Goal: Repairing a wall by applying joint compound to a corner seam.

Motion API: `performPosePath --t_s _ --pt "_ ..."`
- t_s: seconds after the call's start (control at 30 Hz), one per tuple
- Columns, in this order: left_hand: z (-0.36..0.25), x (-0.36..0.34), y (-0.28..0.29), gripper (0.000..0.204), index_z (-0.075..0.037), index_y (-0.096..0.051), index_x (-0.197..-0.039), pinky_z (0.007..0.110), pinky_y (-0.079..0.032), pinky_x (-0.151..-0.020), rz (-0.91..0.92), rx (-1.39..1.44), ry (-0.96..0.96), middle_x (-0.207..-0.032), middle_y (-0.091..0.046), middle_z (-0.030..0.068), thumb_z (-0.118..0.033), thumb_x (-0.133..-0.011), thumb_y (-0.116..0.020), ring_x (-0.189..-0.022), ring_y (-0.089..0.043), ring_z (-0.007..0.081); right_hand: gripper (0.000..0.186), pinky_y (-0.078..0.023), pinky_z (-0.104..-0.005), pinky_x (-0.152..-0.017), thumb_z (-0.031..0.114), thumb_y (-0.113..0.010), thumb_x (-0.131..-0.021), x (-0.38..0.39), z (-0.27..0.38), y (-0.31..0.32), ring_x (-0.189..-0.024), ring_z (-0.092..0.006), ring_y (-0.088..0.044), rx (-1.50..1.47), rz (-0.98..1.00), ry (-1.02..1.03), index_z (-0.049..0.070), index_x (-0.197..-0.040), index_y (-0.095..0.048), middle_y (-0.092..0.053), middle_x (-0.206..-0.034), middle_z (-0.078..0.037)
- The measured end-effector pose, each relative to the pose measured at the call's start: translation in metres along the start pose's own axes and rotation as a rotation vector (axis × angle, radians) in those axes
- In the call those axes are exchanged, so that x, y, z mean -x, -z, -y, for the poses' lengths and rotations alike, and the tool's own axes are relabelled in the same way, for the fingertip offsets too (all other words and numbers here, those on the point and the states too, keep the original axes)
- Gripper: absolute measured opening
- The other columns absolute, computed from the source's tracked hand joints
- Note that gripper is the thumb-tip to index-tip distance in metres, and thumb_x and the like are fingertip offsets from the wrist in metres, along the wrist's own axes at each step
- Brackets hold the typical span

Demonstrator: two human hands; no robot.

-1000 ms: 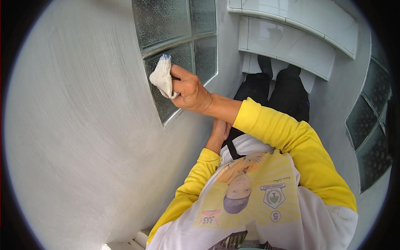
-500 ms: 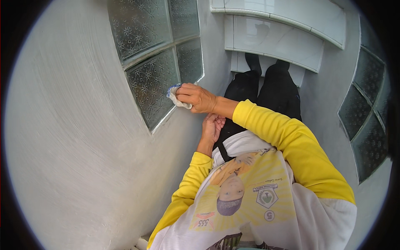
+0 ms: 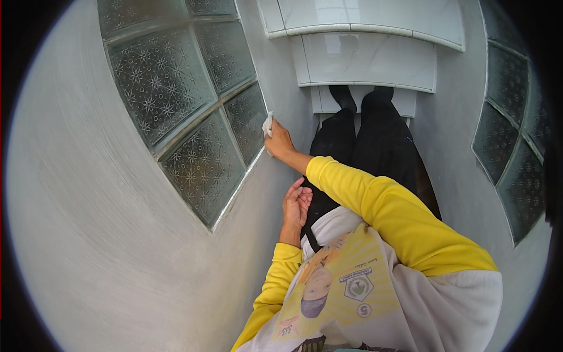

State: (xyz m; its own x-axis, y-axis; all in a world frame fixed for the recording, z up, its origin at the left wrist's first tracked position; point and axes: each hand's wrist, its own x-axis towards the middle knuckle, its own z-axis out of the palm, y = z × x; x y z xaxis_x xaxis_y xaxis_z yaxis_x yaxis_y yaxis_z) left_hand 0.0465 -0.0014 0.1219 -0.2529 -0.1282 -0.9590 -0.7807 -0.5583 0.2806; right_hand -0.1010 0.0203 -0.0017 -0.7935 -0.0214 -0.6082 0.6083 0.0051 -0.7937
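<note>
My right hand (image 3: 280, 141) is closed on a white cloth (image 3: 268, 125), most of it covered by the fingers. It presses the cloth to the right-hand edge of a patterned glass block window (image 3: 204, 164) in the left wall. Raised star and circle shapes cover the dark glass panes, with pale joints between them. My left hand (image 3: 296, 205) holds nothing; palm up and loosely curled, its fingers rest partly apart in front of my body, below the right forearm.
A grey plastered wall (image 3: 94, 234) runs along the left, and another grey wall (image 3: 451, 146) with a second glass block window (image 3: 505, 132) stands at the right. White tiled steps (image 3: 366, 58) rise ahead, close to my feet.
My right hand has moved the cloth forward and slightly right, from the window's lower corner pane along its edge. My left hand has shifted down slightly, apart from the right wrist. The view has turned.
</note>
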Motion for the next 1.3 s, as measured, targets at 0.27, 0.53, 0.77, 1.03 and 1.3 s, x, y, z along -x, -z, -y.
performPosePath --t_s 0.27,0.53,0.77,1.03,1.3 --pt "-0.007 -0.005 0.009 0.034 0.005 -0.051 -0.13 0.027 -0.056 -0.072 -0.006 -0.038 0.009 -0.085 -0.068 0.0126 -0.005 -0.098 -0.047 -0.074 -0.065 0.0181 0.043 -0.044 -0.0463 -0.101 0.008 -0.058 -0.086 0.002 -0.011 0.002 -0.117 -0.044 -0.056 0.086 0.138 -0.066 -0.002 -0.126 -0.047 -0.058 -0.123 -0.027" --pt "-0.011 -0.007 0.006 0.034 0.004 -0.051 -0.13 0.028 -0.056 -0.071 0.006 -0.045 0.014 -0.084 -0.068 0.0128 -0.005 -0.097 -0.047 -0.071 -0.065 0.0184 0.029 -0.044 -0.0483 -0.094 0.014 -0.057 -0.094 -0.137 0.1 0.024 -0.11 -0.0439 -0.056 -0.154 -0.348 0.243 -0.001 -0.118 -0.049 -0.059 -0.114 -0.024" --pt "-0.036 0.003 -0.009 0.037 0.003 -0.05 -0.132 0.024 -0.049 -0.062 -0.021 -0.317 -0.21 -0.087 -0.068 0.0093 -0.008 -0.097 -0.052 -0.071 -0.063 0.0146 0.029 -0.045 -0.05 -0.086 0.017 -0.057 -0.096 -0.064 0.131 0.008 -0.1 -0.0476 -0.054 -0.128 -0.163 0.74 -0.004 -0.114 -0.048 -0.055 -0.105 -0.027" --pt "-0.113 0.034 -0.09 0.04 0.001 -0.052 -0.135 0.029 -0.047 -0.09 -0.092 -0.676 -0.889 -0.122 -0.062 0.0107 -0.001 -0.095 -0.054 -0.108 -0.058 0.0159 0.03 -0.042 -0.048 -0.096 0.016 -0.057 -0.096 -0.141 0.2 0.037 -0.11 -0.0442 -0.051 -0.091 -0.363 0.555 -0.004 -0.117 -0.051 -0.051 -0.118 -0.024" --pt "-0.09 0.044 -0.082 0.027 0.002 -0.059 -0.124 0.029 -0.053 -0.082 -0.118 -0.669 -0.971 -0.104 -0.068 0.0109 -0.002 -0.097 -0.054 -0.089 -0.064 0.0155 0.05 -0.022 -0.0504 -0.12 0.015 -0.057 -0.095 -0.031 0.186 0.034 -0.144 -0.0439 -0.03 -0.188 0.043 0.996 -0.006 -0.139 -0.046 -0.039 -0.15 -0.025"
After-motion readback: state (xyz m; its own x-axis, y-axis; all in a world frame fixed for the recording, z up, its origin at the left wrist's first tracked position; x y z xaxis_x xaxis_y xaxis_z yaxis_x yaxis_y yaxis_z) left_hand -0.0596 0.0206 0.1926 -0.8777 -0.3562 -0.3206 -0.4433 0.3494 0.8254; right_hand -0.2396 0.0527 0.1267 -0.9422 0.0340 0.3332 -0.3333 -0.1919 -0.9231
